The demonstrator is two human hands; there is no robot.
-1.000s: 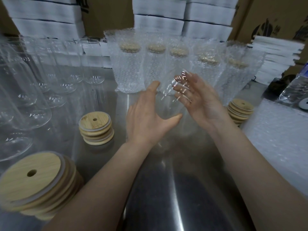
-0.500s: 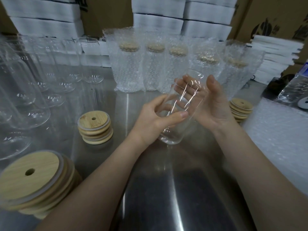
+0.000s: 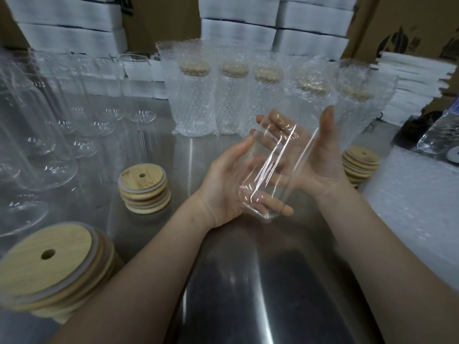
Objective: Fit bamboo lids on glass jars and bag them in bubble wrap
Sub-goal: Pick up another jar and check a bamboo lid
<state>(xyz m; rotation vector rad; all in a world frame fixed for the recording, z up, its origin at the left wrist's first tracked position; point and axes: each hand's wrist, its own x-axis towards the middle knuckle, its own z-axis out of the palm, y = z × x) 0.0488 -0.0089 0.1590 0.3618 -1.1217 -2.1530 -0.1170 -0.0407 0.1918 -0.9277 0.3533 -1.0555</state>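
The nearest lid stack (image 3: 47,264) sits at the table (image 3: 248,294) edge on the left. Above the table's middle, both hands carry one bare jar (image 3: 280,165), tilted with its base toward the person and its mouth up and away. The left hand (image 3: 228,184) clasps the base, with its thumb across the bottom and its fingers along the side. The right hand (image 3: 318,165) lies flat-fingered under the upper wall, thumb raised, cradling rather than gripping.

The jar has no lid, so the step looks like readying it for capping. Next, one hand probably has to hold the slick glass alone while the other takes a lid from the middle stack (image 3: 144,189) or the right stack (image 3: 360,165). Bubble wrap (image 3: 422,207) waits at right, bagged jars (image 3: 223,100) stand beyond, and bare jars (image 3: 62,120) are on the left.
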